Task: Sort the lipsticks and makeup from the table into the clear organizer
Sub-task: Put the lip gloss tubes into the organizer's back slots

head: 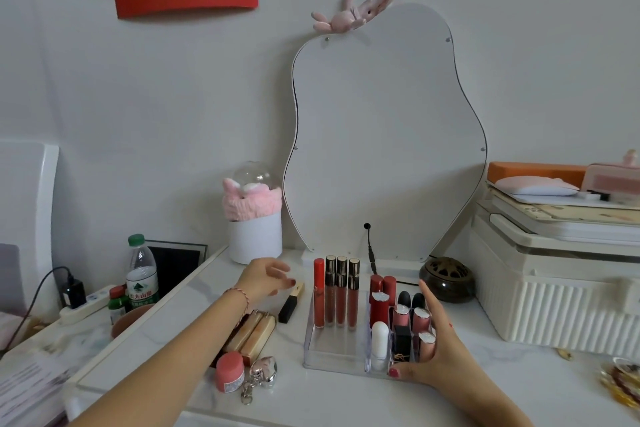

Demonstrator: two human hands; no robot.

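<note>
Head view, organizer [334, 354] by right hand [438, 354]

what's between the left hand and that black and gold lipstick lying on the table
Nothing visible. The left hand hovers right beside the black and gold lipstick, fingertips near its gold end, with only bare table between them.

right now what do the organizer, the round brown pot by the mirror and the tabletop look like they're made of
Organizer: clear hard plastic, probably acrylic; the tubes show through its walls. Round brown pot: glossy dark ceramic or metal, hard to tell; it carries a bright highlight and a pierced lid. Tabletop: white with grey veins, marble or a marble-look surface.
</note>
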